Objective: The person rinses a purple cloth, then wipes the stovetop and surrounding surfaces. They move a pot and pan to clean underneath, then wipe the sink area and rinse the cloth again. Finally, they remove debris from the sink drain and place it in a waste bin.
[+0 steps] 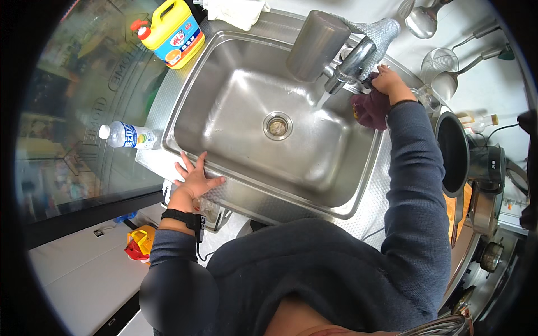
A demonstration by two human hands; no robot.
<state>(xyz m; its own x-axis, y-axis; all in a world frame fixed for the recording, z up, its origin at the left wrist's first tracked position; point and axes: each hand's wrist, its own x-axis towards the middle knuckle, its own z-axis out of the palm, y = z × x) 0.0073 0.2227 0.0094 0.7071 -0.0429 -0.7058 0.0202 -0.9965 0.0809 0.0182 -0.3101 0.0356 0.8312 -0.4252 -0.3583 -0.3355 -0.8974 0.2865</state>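
Observation:
Water runs from the chrome faucet (349,63) into the stainless steel sink (248,96), which has a round drain strainer (277,126). Behind the faucet, my right hand (387,80) is at a dark maroon cloth (372,108) that hangs over the sink's right rim; its fingertips are partly hidden, so its grip is unclear. A grey mesh-like cloth (380,35) drapes over the faucet's back. My left hand (196,178) rests with spread fingers on the near left edge of the sink, holding nothing. A metal cylinder (318,46) stands beside the faucet.
A yellow detergent jug (176,35) and a clear plastic bottle (128,135) stand left of the sink. A white cloth (237,12) lies at the back. Ladles and a wire skimmer (440,64) hang at the right, above a dark pan (452,153) and an electric kettle (487,166).

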